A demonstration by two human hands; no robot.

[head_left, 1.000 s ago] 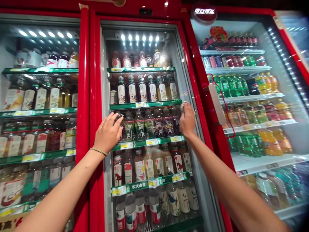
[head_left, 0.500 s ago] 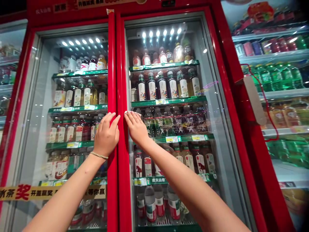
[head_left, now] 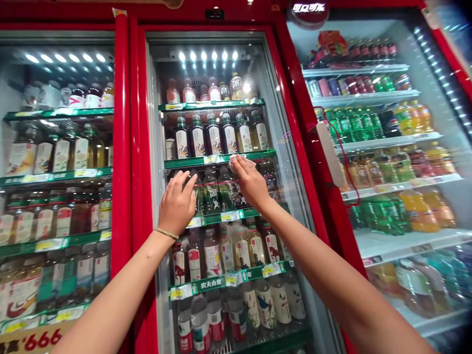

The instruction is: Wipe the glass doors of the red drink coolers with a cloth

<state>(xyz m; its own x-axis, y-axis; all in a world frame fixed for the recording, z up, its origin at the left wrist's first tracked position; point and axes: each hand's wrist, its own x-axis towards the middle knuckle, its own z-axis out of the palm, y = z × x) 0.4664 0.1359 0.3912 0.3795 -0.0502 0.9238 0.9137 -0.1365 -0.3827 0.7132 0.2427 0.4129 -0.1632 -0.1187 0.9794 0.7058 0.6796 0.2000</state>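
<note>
My right hand (head_left: 251, 183) lies with fingers together and fairly flat against the glass door (head_left: 254, 64) of a red drinks fridge. A bit of white cloth or tissue (head_left: 233, 158) peeks out at its fingertips, pressed to the glass; most of it is hidden under the hand. Lower and to the left, my left hand (head_left: 177, 204) is open, fingers spread, at the same door near its left edge. It holds nothing I can see, and whether it touches the glass I cannot tell. Behind the pane stand rows of bottled drinks (head_left: 213, 135) on green-edged shelves.
A red door frame (head_left: 123, 123) separates this door from another glass-fronted section at left. To the right, a red cable (head_left: 348, 172) hangs beside a white box (head_left: 329, 150). Beyond it another fridge has shelves (head_left: 398, 140) of soda bottles and cans.
My right hand has slid right and slightly up across the glass with the white cloth. My left hand has moved from the red frame onto the right-hand door. The view has turned right.
</note>
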